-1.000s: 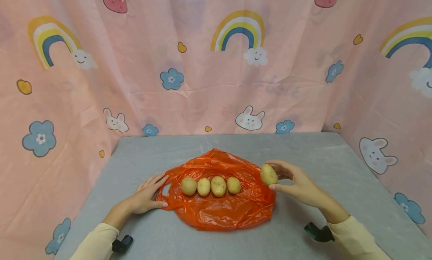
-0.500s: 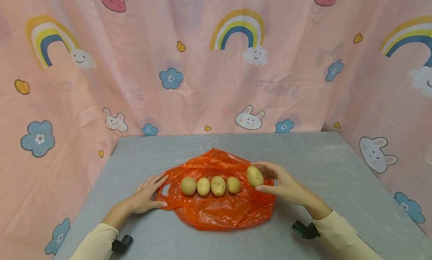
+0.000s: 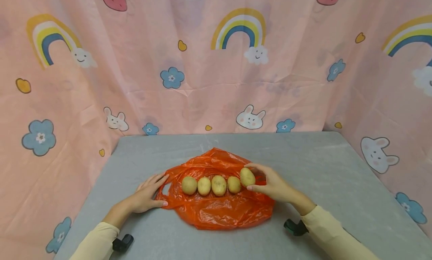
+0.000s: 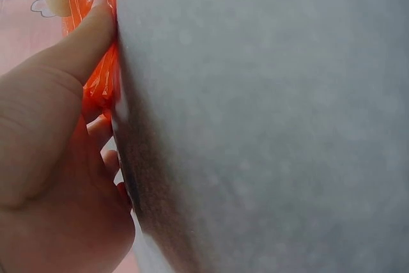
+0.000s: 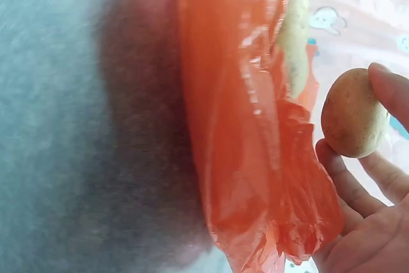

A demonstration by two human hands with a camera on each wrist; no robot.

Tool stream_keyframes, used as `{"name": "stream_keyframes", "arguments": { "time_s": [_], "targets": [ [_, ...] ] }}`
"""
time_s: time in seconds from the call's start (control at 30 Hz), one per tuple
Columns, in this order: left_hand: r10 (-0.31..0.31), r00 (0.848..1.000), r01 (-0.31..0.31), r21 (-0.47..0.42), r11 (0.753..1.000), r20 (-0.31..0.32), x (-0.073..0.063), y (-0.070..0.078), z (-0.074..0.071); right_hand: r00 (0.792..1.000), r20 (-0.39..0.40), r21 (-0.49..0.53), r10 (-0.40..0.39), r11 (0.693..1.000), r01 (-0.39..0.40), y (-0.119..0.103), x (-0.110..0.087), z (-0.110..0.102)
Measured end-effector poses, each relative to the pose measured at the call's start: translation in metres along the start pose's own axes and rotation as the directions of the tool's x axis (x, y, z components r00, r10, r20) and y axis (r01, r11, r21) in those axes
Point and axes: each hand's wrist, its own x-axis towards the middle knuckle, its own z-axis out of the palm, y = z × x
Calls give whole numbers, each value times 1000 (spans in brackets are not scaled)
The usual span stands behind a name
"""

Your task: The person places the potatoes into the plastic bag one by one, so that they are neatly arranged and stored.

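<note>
An orange-red plastic bag [image 3: 229, 215] lies flat on the table with several potatoes [image 3: 218, 185] in a row on it. My right hand [image 3: 275, 185] pinches another potato [image 3: 248, 177] between thumb and fingers at the row's right end. That potato is right beside the last one; whether they touch I cannot tell. In the right wrist view the held potato [image 5: 354, 113] shows above the bag's edge. My left hand [image 3: 146, 196] rests at the bag's left end, fingers spread, touching its handle [image 3: 161, 194]. The left wrist view shows the thumb [image 4: 89, 36] against the bag.
The grey table [image 3: 152, 151] extends around the bag on all sides. A pink curtain [image 3: 202, 102] with rainbows, rabbits and flowers hangs behind it and along both sides. Dark wrist devices [image 3: 123, 243] sit by both sleeves.
My right hand has carried its potato leftward from the bag's right edge to the end of the row. The left hand, the bag and the other potatoes have stayed put.
</note>
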Motion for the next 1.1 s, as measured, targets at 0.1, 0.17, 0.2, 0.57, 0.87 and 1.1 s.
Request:
{"name": "stream_keyframes", "arguments": {
  "time_s": [0.1,0.17,0.2,0.57,0.87,1.1],
  "targets": [
    [2,1000,-2,9,1000,4,1,-1,1,1000,5,0,15,1000,-15,4,0,2],
    [0,1000,0,3,1000,4,1,0,0,1000,8,-12,25,1000,-25,7,0,3],
    [1,1000,-1,1,1000,3,1,0,0,1000,9,-17,29,999,-29,8,0,3],
    [-7,1000,7,-13,1000,9,-1,2,-2,997,20,-43,74,996,-74,15,-2,6],
    [2,1000,-2,-11,1000,4,-1,1,-1,993,26,-44,116,992,-115,15,-3,8],
    [-1,1000,1,1,1000,-1,-1,0,0,990,24,-81,142,987,-140,16,-3,10]
  ]
}}
